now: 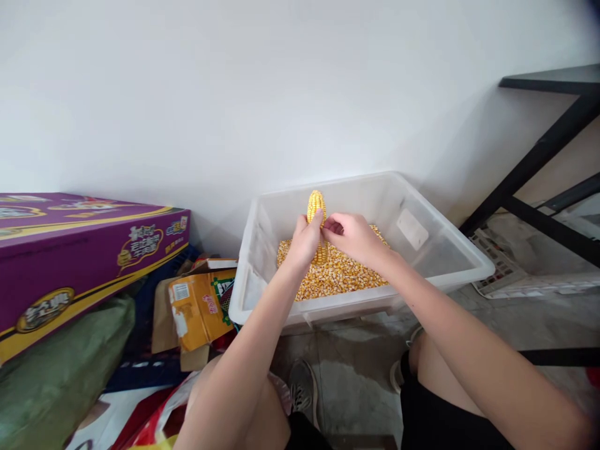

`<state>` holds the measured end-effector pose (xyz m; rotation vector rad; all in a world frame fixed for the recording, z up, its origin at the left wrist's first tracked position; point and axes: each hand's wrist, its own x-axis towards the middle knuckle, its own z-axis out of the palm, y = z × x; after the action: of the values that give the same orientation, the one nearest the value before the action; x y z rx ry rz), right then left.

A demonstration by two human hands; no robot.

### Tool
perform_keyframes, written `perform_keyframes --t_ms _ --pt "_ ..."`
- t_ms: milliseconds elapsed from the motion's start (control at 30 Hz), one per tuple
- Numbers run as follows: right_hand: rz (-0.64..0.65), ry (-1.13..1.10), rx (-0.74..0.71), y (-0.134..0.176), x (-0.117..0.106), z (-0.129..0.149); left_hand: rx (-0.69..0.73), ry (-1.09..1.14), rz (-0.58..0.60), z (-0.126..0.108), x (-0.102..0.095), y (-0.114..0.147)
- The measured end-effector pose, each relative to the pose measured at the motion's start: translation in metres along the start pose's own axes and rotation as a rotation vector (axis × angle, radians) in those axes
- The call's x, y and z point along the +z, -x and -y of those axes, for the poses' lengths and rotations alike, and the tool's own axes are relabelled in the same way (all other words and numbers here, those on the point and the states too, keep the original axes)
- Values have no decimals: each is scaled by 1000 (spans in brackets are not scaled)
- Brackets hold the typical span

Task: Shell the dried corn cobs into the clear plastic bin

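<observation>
A yellow corn cob (316, 204) stands nearly upright over the tub, with most of its visible upper rows still covered in kernels. My left hand (304, 241) is wrapped around its middle, thumb on the near side. The fingers of my right hand (354, 237) are bent and pressed together against the cob's right side; their tips are partly hidden. Below both hands, loose corn kernels (344, 275) cover the bottom of a translucent plastic tub (450, 276). The lower end of the cob shows under my left hand, just above the kernels.
A white wall (300, 94) rises behind the tub. On the left are a large purple box (94, 250), a torn orange carton (199, 309) and a green sack (70, 356). A black metal frame (529, 156) and a white plastic basket (529, 284) stand on the right.
</observation>
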<state>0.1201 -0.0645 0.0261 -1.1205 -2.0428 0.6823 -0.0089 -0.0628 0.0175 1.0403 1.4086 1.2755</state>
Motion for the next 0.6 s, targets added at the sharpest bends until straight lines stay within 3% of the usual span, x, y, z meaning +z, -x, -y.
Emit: perform_keyframes --t_ms 200,333,467,600 --pt "-35 241 -23 -3 2 2 10 -31 -27 5 3 -2" --pt "-17 232 -1 -3 4 6 135 -131 -91 6 -1 4" --pt "-28 20 81 -5 4 7 275 -191 -131 0 -1 17" --pt "82 -458 311 -8 0 8 366 -147 -146 -14 3 32"
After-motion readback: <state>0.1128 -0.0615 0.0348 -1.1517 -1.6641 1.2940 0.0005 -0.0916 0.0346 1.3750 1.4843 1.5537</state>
